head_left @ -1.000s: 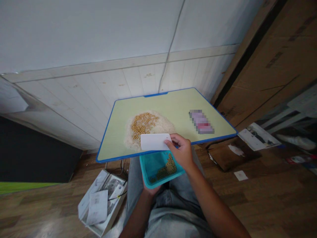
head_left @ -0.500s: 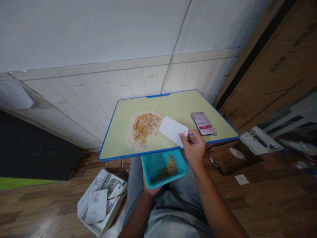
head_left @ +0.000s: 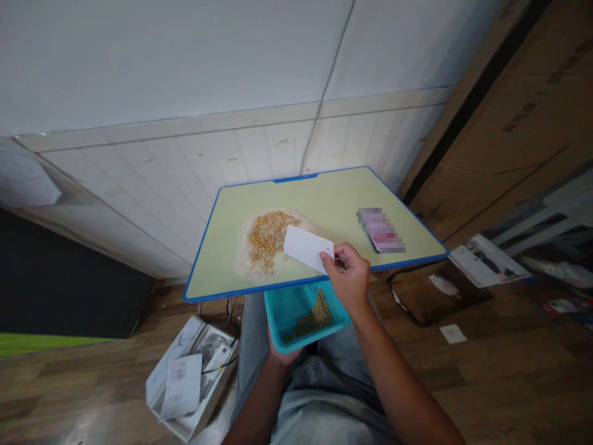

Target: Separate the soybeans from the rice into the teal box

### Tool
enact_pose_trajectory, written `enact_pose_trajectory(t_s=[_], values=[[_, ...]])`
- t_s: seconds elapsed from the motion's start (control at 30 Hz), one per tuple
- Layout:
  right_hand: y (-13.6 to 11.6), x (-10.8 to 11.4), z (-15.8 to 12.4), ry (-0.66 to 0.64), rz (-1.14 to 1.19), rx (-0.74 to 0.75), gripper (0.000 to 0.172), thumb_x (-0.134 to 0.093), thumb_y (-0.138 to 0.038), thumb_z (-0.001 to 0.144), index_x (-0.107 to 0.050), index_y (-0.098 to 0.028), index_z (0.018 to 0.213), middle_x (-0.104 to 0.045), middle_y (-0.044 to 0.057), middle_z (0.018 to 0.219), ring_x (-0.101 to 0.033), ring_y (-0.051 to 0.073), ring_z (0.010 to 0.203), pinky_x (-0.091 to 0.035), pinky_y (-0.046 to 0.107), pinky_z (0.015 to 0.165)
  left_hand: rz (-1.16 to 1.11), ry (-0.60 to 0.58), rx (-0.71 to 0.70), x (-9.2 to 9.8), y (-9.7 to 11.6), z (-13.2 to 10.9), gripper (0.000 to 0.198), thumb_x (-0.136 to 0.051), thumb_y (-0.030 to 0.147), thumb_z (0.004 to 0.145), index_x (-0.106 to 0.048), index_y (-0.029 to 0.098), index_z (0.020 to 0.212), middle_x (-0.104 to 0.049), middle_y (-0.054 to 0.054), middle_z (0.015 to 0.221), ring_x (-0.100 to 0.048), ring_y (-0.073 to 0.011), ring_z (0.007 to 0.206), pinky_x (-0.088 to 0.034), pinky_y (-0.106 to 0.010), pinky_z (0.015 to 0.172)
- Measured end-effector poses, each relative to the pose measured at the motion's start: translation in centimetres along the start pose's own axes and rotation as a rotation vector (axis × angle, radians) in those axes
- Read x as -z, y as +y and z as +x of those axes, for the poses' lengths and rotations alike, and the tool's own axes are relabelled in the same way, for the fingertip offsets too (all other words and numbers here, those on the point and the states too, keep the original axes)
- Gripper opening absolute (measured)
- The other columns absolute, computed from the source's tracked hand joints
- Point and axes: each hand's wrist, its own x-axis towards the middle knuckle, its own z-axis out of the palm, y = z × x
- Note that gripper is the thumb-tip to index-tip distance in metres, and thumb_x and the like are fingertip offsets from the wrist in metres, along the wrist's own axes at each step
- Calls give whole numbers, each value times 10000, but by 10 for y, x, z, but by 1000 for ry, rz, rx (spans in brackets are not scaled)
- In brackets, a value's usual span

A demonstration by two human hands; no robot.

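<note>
My right hand (head_left: 348,272) pinches one end of a white plastic card-like scraper (head_left: 306,248) over the table. The scraper's far end reaches the right side of a heap of gold beads (head_left: 266,238), which lie among pale, rice-like grains (head_left: 244,256). Beneath the table's front edge, my left hand (head_left: 283,356) supports a turquoise tub (head_left: 343,318) from below; most of its fingers are hidden under it. More gold beads (head_left: 319,312) lie in the tub, gathered toward its right side.
The light green tabletop (head_left: 333,191) has a blue rim. A phone (head_left: 382,232), partly blurred out, lies on its right. An open white box (head_left: 194,383) with papers and cables stands on the floor at left. Large cardboard (head_left: 504,111) rises at right.
My right hand has moved left with the scraper, whose far end has come up to the bead heap. The left hand and tub have stayed in place.
</note>
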Motion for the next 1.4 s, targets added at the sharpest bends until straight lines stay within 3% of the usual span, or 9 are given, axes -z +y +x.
enact_pose_trajectory(t_s=[0.1, 0.4, 0.63, 0.8, 0.93, 1.07, 1.2, 1.3, 1.4], values=[[0, 1, 0, 14, -7, -8, 334, -889, -559, 953, -697, -304, 855, -806, -1, 796, -788, 228, 727, -674, 311, 688, -14, -19, -1, -3, -1, 0, 734, -324, 614, 1317, -1001, 408, 1514, -826, 16, 1825, -719, -336, 1788, -39, -577, 1672], [-11, -7, 8, -108, 23, 42, 283, -855, -518, 979, -752, -293, 841, -770, -13, 757, -742, 214, 712, -598, 302, 701, -10, 36, 4, -4, -1, 1, 705, -383, 607, 1298, -1003, 355, 1520, -865, -21, 1779, -658, -358, 1844, -135, -620, 1671], [-25, -23, 20, -283, 34, 106, 350, -861, -574, 1019, -757, -298, 831, -768, -4, 767, -731, 226, 739, -607, 327, 743, 37, 155, -21, -6, -1, 3, 589, -520, 606, 1255, -1029, 376, 1440, -898, 12, 1741, -580, -364, 1908, -188, -590, 1672], [-28, -32, 10, -295, 70, 37, 344, -866, -552, 981, -704, -304, 804, -758, -10, 757, -737, 207, 694, -614, 278, 646, 161, 342, -43, -18, -3, 1, 713, -396, 657, 1260, -1040, 364, 1337, -984, -29, 1572, -655, -462, 1837, -362, -714, 1614], [-31, -37, -5, -353, 97, 30, 328, -853, -504, 960, -644, -314, 793, -749, -17, 748, -736, 197, 651, -629, 270, 608, 210, 402, -45, -23, -2, 0, 724, -306, 572, 1279, -999, 374, 1350, -982, -12, 1577, -584, -454, 1893, -416, -761, 1577], [-31, -37, -17, -336, 70, 33, 322, -827, -474, 942, -597, -319, 779, -712, -29, 721, -712, 190, 633, -624, 265, 598, 171, 360, -41, -15, -3, -3, 681, -345, 552, 1285, -994, 362, 1365, -984, -26, 1571, -622, -420, 1868, -410, -719, 1590], [-26, -30, -20, -223, 8, 28, 377, -832, -460, 920, -519, -326, 758, -638, -52, 691, -612, 161, 598, -580, 248, 580, 137, 277, -24, -7, -4, -3, 686, -385, 620, 1280, -1013, 373, 1403, -961, -34, 1633, -650, -389, 1849, -346, -676, 1621], [-19, -22, -17, -138, -16, 17, 404, -836, -473, 917, -489, -329, 768, -592, -68, 683, -557, 145, 571, -525, 236, 546, 100, 179, -5, -3, -4, -2, 712, -372, 645, 1284, -1011, 389, 1470, -924, -16, 1708, -547, -346, 1929, -221, -613, 1656], [-13, -17, -8, -95, -7, 20, 395, -842, -490, 941, -512, -326, 798, -619, -62, 715, -614, 156, 607, -544, 241, 577, 60, 85, 30, 2, -2, -2, 740, -351, 651, 1291, -994, 375, 1531, -894, -38, 1754, -467, -310, 1975, -117, -567, 1662]])
